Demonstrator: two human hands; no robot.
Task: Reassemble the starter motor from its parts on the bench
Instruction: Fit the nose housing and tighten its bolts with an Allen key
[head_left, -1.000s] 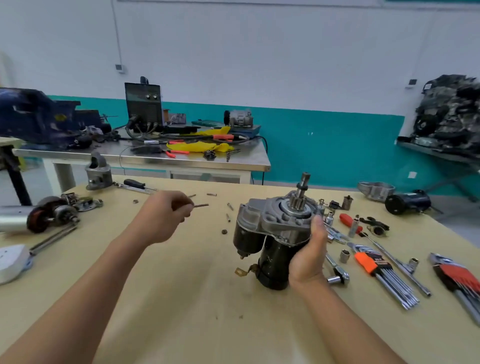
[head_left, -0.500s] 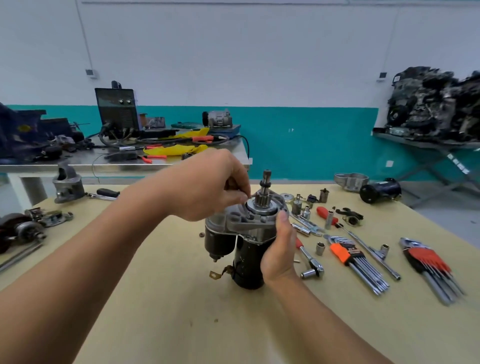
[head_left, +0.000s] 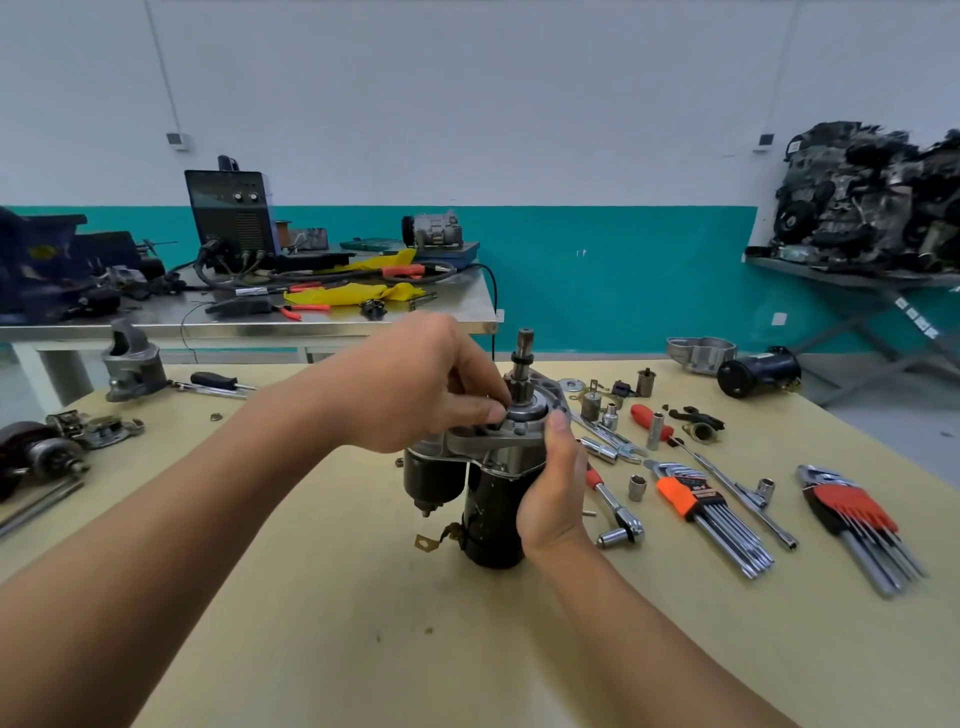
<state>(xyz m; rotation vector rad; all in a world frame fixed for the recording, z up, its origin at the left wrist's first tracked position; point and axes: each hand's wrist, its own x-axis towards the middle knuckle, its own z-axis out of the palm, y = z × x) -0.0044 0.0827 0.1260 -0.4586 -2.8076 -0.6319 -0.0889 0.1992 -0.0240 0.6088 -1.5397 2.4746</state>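
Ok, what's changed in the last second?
The left hand, which pinched a small pin out over the bench, has moved right onto the top of the starter motor, fingertips at its front housing; the pin is hidden now. The right hand stays gripping the upright motor.

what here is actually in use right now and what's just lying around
In use:
starter motor, standing upright
right hand, gripping its body
left hand, fingers at its top housing

Lying about:
ratchet
orange hex key set
red hex key set
red-handled screwdriver
small black motor
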